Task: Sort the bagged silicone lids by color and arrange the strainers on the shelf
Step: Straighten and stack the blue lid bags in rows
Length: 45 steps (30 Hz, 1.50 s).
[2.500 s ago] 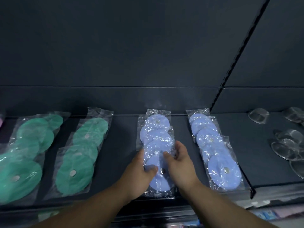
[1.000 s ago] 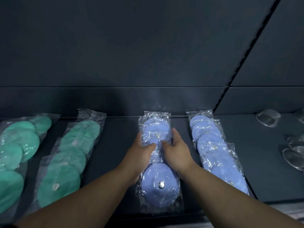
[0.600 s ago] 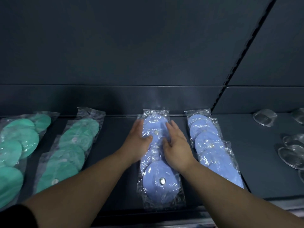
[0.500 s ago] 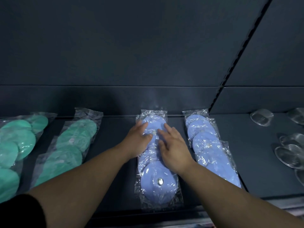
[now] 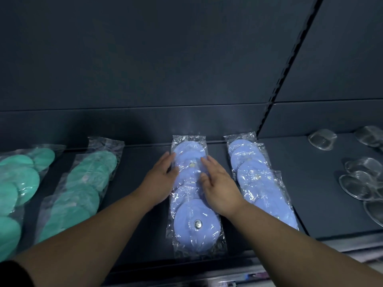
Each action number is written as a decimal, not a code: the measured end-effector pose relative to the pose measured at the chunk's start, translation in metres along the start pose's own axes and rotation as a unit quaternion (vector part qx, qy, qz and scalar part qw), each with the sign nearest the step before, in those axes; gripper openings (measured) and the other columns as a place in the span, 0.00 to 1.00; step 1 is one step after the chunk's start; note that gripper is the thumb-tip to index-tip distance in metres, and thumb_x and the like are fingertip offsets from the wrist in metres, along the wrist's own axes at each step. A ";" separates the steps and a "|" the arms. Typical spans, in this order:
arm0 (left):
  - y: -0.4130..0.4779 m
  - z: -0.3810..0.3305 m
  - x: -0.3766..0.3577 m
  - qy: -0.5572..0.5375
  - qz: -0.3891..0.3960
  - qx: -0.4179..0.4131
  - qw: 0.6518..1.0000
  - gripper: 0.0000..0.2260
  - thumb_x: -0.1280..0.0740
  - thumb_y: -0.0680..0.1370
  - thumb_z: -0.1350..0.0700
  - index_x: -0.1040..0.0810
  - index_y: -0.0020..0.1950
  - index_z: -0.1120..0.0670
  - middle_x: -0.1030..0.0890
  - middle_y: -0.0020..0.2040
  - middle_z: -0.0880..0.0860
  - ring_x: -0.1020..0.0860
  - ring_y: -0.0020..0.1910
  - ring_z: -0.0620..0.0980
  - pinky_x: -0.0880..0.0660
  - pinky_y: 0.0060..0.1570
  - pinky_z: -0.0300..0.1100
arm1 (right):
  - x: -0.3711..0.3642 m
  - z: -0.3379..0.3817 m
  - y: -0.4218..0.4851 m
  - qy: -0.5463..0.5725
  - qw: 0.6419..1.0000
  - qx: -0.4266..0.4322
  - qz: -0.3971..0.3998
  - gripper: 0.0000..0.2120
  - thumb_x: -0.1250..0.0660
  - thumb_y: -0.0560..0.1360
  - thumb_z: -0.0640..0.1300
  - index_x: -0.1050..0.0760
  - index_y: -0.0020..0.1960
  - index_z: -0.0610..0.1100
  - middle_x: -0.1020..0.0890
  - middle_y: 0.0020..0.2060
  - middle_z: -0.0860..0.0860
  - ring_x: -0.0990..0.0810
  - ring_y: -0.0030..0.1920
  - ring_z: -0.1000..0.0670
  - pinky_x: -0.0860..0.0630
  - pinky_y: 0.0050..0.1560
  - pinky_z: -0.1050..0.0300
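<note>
The dark grey shelf (image 5: 306,183) has a dark back wall (image 5: 145,59) behind it. The clear bag of blue round lids (image 5: 195,224) lies in the middle of the shelf. The left hand (image 5: 159,181) and right hand (image 5: 217,183) rest flat on the bag, fingers straight. Green lid bags (image 5: 83,187) lie to the left, clear strainers (image 5: 356,183) to the right.

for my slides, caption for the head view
Left hand and right hand rest on a blue lid bag on the shelf.

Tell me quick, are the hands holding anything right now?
Left hand: open, straight fingers touching the left edge of the middle blue lid bag.
Right hand: open, fingers flat on the same bag.
</note>
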<state>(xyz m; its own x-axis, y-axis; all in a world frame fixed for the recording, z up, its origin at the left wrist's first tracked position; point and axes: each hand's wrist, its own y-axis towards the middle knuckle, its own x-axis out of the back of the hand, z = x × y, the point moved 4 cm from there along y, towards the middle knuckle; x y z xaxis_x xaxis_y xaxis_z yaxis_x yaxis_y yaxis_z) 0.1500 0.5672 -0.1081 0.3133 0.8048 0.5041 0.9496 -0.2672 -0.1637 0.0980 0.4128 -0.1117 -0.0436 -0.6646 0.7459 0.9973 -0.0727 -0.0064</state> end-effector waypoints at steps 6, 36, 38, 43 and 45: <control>-0.054 0.024 -0.007 -0.092 -0.036 0.065 0.993 0.23 0.40 0.81 0.50 0.40 0.76 0.44 0.32 0.71 0.45 0.32 0.69 0.45 0.38 0.66 0.38 | 0.000 -0.008 -0.038 0.125 0.986 -0.089 -0.060 0.19 0.41 0.79 0.47 0.33 0.70 0.49 0.25 0.64 0.53 0.27 0.65 0.53 0.33 0.67 0.58; -0.108 0.016 -0.034 0.232 0.045 0.016 0.971 0.25 0.41 0.80 0.51 0.40 0.74 0.59 0.48 0.77 0.52 0.42 0.73 0.53 0.44 0.69 0.37 | -0.018 0.012 -0.092 0.106 0.982 -0.154 -0.029 0.28 0.39 0.79 0.42 0.45 0.76 0.45 0.32 0.72 0.49 0.33 0.70 0.51 0.41 0.59 0.70; -0.108 0.015 -0.032 0.204 0.031 0.012 0.978 0.24 0.40 0.80 0.52 0.39 0.73 0.60 0.46 0.76 0.52 0.40 0.72 0.51 0.44 0.67 0.34 | -0.017 0.013 -0.092 0.100 0.982 -0.159 -0.023 0.29 0.37 0.79 0.43 0.44 0.76 0.45 0.32 0.71 0.49 0.33 0.71 0.50 0.41 0.62 0.70; -0.104 0.011 -0.030 0.154 0.038 0.004 0.987 0.32 0.38 0.80 0.55 0.52 0.78 0.57 0.47 0.77 0.53 0.44 0.75 0.49 0.47 0.70 0.35 | -0.019 0.011 -0.091 0.093 0.982 -0.162 -0.009 0.26 0.36 0.76 0.46 0.38 0.72 0.46 0.29 0.69 0.47 0.29 0.69 0.46 0.33 0.69 0.50; -0.103 0.011 -0.027 0.155 0.043 0.005 0.987 0.32 0.38 0.80 0.54 0.52 0.78 0.57 0.47 0.78 0.53 0.44 0.76 0.49 0.48 0.71 0.36 | -0.015 0.016 -0.091 0.071 0.986 -0.153 -0.016 0.30 0.36 0.77 0.45 0.42 0.76 0.44 0.37 0.75 0.48 0.38 0.74 0.49 0.42 0.74 0.55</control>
<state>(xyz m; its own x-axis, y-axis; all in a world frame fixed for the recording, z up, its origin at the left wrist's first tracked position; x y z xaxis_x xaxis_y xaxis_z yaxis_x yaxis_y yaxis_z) 0.0435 0.5788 -0.1137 0.3776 0.5780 0.7235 0.9204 -0.3199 -0.2248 0.0091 0.4410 -0.1116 -0.1033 -0.7543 0.6484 0.9323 -0.3005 -0.2011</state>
